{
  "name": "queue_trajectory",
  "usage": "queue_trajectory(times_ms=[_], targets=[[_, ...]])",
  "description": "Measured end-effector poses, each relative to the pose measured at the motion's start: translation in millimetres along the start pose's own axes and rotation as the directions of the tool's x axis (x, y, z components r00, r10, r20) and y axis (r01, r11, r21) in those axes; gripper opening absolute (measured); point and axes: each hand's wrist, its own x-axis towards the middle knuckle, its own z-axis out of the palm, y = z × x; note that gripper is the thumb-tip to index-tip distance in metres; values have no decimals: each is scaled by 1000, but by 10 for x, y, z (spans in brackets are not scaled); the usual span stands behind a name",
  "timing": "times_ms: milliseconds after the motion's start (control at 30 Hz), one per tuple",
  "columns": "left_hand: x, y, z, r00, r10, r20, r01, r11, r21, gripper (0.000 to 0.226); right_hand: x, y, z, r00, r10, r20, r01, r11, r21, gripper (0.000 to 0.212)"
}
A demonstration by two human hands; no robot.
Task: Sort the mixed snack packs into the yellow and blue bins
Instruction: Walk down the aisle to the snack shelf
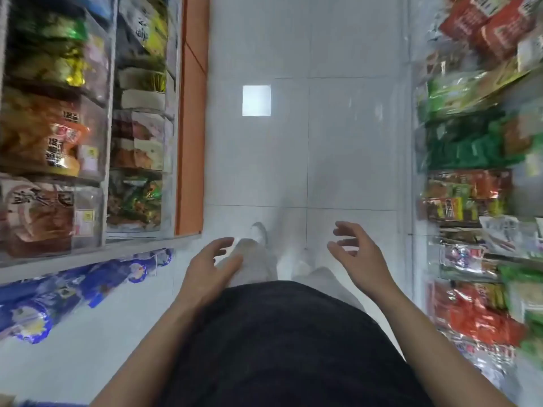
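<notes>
I look straight down an aisle between snack shelves. My left hand (210, 264) hangs in front of my body with relaxed, spread fingers and holds nothing. My right hand (357, 249) is raised a little to the right, fingers loosely curled, also holding nothing. Snack packs (44, 136) fill clear shelf compartments on the left. More snack packs (470, 201) in red, green and orange lie on the shelves at the right. Blue packs (73, 289) lie on a lower shelf at the left. No yellow or blue bin is in view.
A white tiled floor (293, 142) runs between the shelves, with a bright square reflection (256, 100) on it. An orange shelf end panel (191, 127) borders the aisle on the left. My feet in white shoes (260, 233) are below my hands. The picture is blurred.
</notes>
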Motion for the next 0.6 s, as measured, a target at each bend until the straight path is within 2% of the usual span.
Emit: queue_trajectory(times_ms=[167, 300, 433, 600], targets=[[503, 82, -415, 994, -50, -98, 42, 996, -75, 35, 800, -703, 149, 996, -54, 65, 58, 997, -57, 40], [1274, 319, -778, 995, -74, -66, 67, 993, -96, 35, 1559, -1281, 309, 994, -73, 81, 83, 989, -119, 39], [2092, 847, -1217, 1000, -12, -9, 11, 998, -68, 41, 2071, -1803, 295, 998, -34, 58, 41, 989, -139, 41], [3140, 1875, -1640, 995, 81, 61, -77, 995, -70, 56, 2654, -2361, 10, 998, 57, -16, -59, 994, -91, 42]])
